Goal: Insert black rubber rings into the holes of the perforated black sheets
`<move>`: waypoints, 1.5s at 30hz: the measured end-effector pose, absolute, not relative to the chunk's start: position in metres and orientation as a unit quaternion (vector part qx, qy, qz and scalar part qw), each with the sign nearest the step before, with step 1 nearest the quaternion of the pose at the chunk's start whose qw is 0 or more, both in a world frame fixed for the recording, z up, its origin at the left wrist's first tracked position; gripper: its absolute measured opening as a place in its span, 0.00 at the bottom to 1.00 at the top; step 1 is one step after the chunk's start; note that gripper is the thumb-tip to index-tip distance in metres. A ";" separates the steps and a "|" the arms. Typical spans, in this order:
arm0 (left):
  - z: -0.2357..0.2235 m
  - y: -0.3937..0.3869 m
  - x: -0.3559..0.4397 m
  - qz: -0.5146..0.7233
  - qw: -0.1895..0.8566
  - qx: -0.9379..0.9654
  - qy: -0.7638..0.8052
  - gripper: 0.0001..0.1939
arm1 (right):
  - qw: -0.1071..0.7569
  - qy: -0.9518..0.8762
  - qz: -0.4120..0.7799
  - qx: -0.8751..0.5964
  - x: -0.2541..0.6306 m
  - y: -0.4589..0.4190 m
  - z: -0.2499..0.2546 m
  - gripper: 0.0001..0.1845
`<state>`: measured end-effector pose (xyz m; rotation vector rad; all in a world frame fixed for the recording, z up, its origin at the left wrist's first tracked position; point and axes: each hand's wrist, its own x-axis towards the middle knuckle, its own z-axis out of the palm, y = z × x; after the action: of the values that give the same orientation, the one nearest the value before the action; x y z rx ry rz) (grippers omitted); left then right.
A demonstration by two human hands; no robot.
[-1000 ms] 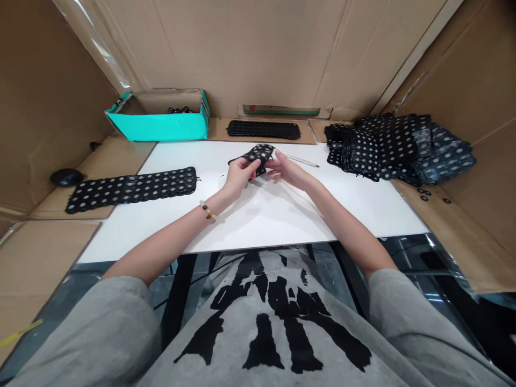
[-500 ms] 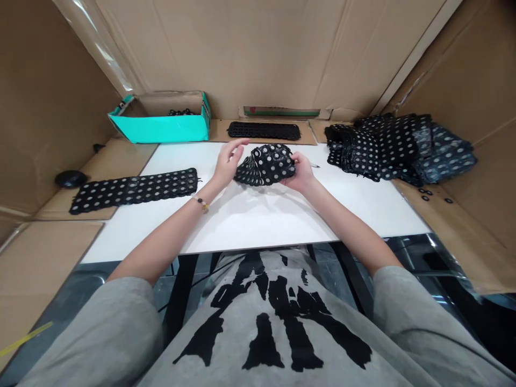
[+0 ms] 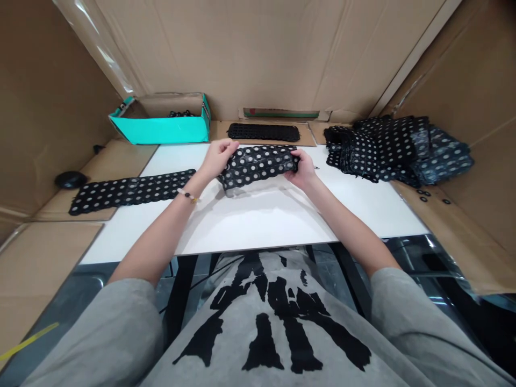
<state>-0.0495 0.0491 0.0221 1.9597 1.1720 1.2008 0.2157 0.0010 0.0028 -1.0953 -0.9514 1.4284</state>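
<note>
Between my hands, above the white tabletop (image 3: 258, 220), is a black flexible strip (image 3: 258, 164) with rows of pale round spots. My left hand (image 3: 217, 158) grips its left end, thumb on top. My right hand (image 3: 301, 169) is closed on the right end, thumb over the edge and the other fingers hidden behind. The strip's lower left corner hangs down. Left of my left hand a similar spotted strip (image 3: 129, 191) lies flat, its right end partly behind my wrist. A thin pen-like item (image 3: 316, 167) shows just beyond my right hand.
A turquoise box (image 3: 161, 129) with black pieces stands at the back left. A black strip (image 3: 264, 131) lies at the back middle. Spotted sheets (image 3: 387, 148) are heaped at the right, near several small black rings (image 3: 423, 199). A black rounded object (image 3: 70, 179) sits far left. Cardboard walls (image 3: 250, 54) surround the table.
My left hand, open beside the strip before, has closed on its left end. The strip was bunched and curled; now it is stretched out flatter, and my left hand has moved left.
</note>
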 end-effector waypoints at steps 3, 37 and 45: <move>0.033 0.052 -0.067 0.351 0.190 0.769 0.499 0.18 | 0.506 -0.377 0.589 -0.505 0.212 0.001 -0.003 0.07; 0.009 0.060 -0.088 0.166 0.056 0.738 0.651 0.05 | 0.384 -0.524 0.540 -0.535 0.220 0.006 -0.016 0.04; -0.001 0.017 -0.015 0.354 0.195 0.842 0.356 0.14 | 0.412 -0.618 0.500 -0.445 0.206 -0.007 -0.009 0.09</move>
<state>-0.0149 0.0165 -0.0008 2.3604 0.9982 0.9933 0.2058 -0.0067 -0.0094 -1.1203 -1.5548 1.2573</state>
